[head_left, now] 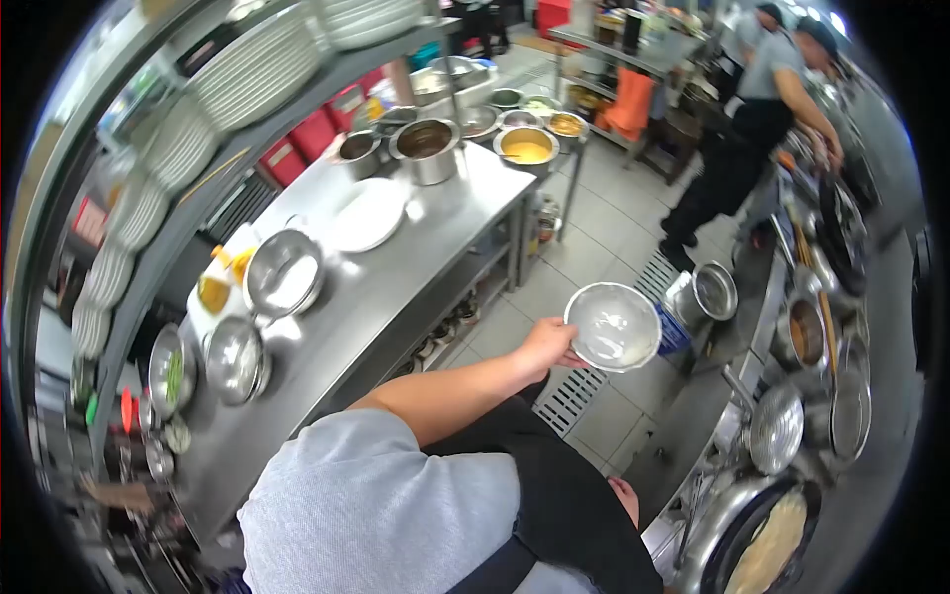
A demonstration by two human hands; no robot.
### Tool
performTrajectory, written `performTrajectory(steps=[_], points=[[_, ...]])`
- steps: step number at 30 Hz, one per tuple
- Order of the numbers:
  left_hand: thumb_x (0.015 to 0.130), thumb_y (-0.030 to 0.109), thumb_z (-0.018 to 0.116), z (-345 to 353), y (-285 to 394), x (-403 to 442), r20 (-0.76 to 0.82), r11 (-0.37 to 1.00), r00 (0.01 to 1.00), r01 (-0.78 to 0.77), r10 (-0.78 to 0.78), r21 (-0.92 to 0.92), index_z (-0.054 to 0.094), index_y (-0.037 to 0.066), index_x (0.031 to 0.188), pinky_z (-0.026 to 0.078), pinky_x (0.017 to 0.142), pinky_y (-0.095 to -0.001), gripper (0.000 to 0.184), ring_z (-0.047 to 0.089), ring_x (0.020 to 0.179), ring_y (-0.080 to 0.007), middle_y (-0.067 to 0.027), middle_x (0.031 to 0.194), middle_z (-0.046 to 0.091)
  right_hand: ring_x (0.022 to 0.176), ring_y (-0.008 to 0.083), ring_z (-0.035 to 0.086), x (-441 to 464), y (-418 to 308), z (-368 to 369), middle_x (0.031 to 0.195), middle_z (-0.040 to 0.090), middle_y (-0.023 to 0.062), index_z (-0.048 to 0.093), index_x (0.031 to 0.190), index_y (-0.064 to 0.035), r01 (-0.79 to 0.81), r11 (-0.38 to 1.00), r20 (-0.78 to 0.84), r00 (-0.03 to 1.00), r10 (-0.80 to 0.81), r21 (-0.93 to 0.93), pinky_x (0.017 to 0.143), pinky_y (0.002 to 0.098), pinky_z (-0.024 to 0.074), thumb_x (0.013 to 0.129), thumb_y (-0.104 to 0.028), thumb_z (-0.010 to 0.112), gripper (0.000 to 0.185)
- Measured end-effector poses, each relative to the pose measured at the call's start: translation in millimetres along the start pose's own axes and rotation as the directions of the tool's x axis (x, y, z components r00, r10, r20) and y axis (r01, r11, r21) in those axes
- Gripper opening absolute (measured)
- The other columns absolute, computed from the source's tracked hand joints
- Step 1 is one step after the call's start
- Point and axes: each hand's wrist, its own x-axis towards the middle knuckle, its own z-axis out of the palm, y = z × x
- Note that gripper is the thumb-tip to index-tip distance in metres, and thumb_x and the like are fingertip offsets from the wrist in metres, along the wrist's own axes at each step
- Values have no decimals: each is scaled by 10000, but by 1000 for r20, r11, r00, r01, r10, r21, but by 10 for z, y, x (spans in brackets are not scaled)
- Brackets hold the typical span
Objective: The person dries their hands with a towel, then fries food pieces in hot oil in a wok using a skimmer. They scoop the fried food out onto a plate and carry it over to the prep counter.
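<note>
My left hand (pixel 550 345) is closed on the near rim of a round bowl (pixel 615 329), held out over the floor between the counter and the stove line. White, wet-looking residue coats the inside of the bowl. Only a small part of my right hand (pixel 624 498) shows beyond the black apron, low beside the stove edge; its fingers are mostly hidden. Nearest to that hand is a dark wok (pixel 708 559) with a pale, flat sheet of food (pixel 770 546) in it. A perforated metal strainer (pixel 776 428) rests above the wok.
A steel counter (pixel 366 307) on the left carries metal bowls (pixel 284 272), white plates (pixel 369 215) and pots (pixel 426 150). Stacked plates (pixel 259 67) fill the shelf above. A co-worker (pixel 757 124) leans over the stove farther along. Floor drain grates (pixel 571 398) lie below.
</note>
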Motion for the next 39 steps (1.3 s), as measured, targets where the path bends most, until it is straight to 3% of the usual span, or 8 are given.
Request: performTrajectory(steps=[6,9,13,17,21,27,30,39], points=[[862,82,398,-1155,188,-723,-384,963,902,-251,196,-97,455,-75,1028,570,637,-346,236,664,699,-285,-207,850,619,613,132,556,90,-478,153,876,609,80,542,1099,18,35,951,129,992,5,-307,542,256,455,878,-175,556,294],[874,98,405,-1673,408,-1138,-538,930,808,-351,241,-111,466,-77,1030,561,599,-294,243,662,690,-260,-192,846,628,577,140,548,326,-331,53,858,614,84,559,1069,-4,1,975,76,997,16,-222,517,262,454,877,-180,548,261],[864,98,416,-2469,755,-1644,-726,810,542,-586,424,36,503,-99,1042,554,566,-275,280,663,689,-237,-189,849,629,575,148,552,641,-236,272,849,611,90,556,1064,0,-63,948,7,998,69,-311,510,270,458,875,-177,545,259],[863,103,428,-3360,1280,-2047,-828,726,383,-686,409,42,453,-76,1075,544,509,-295,279,662,640,-259,-204,897,619,573,155,556,738,-268,809,841,608,95,553,1058,4,-92,913,4,995,102,-398,504,278,461,873,-175,543,257],[876,148,467,-4233,1916,-1834,-894,764,230,-623,385,169,483,-70,1055,527,466,-296,282,642,591,-226,-181,845,606,571,163,561,743,-330,1402,833,605,100,550,1053,7,-99,880,22,992,124,-464,497,286,465,871,-172,541,256],[863,203,529,-5014,2610,-1322,-942,776,205,-625,266,83,538,-3,1001,497,406,-295,249,601,533,-195,-139,824,609,568,174,567,662,-426,2107,820,600,108,546,1045,13,-103,848,12,992,128,-520,487,298,470,867,-168,537,254],[849,196,569,-5035,2647,-1382,-882,735,186,-639,433,226,554,11,1042,528,486,-289,268,625,633,-203,-134,857,613,566,180,570,658,-426,2321,814,597,112,544,1041,15,-115,832,3,990,139,-543,483,304,472,865,-166,535,253],[870,187,540,-4376,1813,-2581,-638,837,604,-534,477,121,580,-31,1043,528,611,-271,281,657,752,-197,-126,909,644,562,197,580,977,-490,2830,795,590,123,538,1028,24,-85,736,64,983,172,-672,468,322,480,860,-161,530,249]])
